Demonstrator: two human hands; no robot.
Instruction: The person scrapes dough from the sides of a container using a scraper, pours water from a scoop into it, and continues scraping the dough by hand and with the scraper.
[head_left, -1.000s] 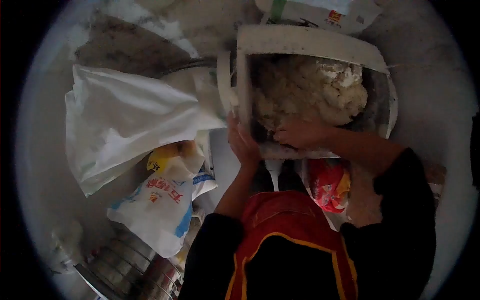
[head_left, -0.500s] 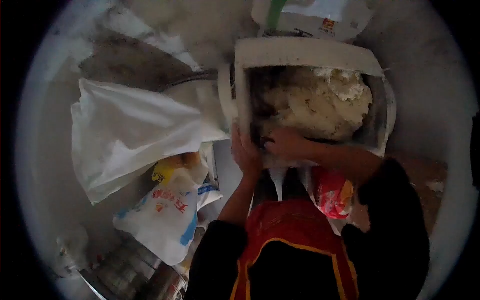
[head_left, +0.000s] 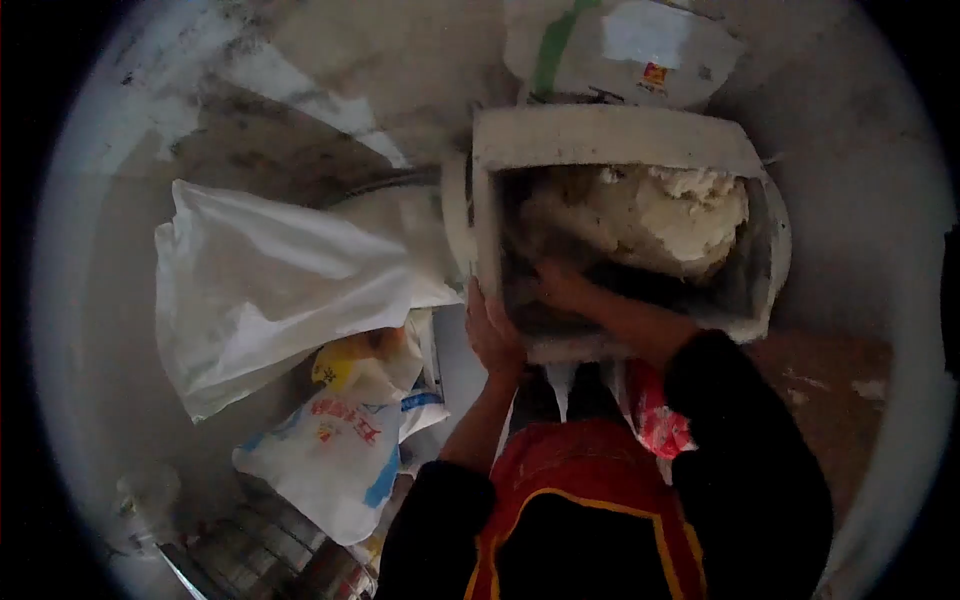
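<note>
A pale, open-topped mixer tub (head_left: 615, 135) holds a large lump of dough (head_left: 640, 215), whiter and rougher at its right side. My left hand (head_left: 492, 330) rests with its fingers stretched along the tub's outer left corner. My right hand (head_left: 560, 285) reaches over the near rim into the tub, at the lower left of the dough. Its fingertips are lost in shadow and blur, so what they touch or hold cannot be made out.
A white cloth or sack (head_left: 285, 285) lies to the left. Below it are printed plastic bags (head_left: 325, 455). A red bag (head_left: 657, 415) is below the tub, near my legs. Another printed sack (head_left: 625, 50) stands behind the tub. A metal rack (head_left: 270, 550) is at the lower left.
My right hand has moved from the near rim deeper into the tub. The dough has turned or shifted, with its white part larger. The whole view has shifted slightly.
</note>
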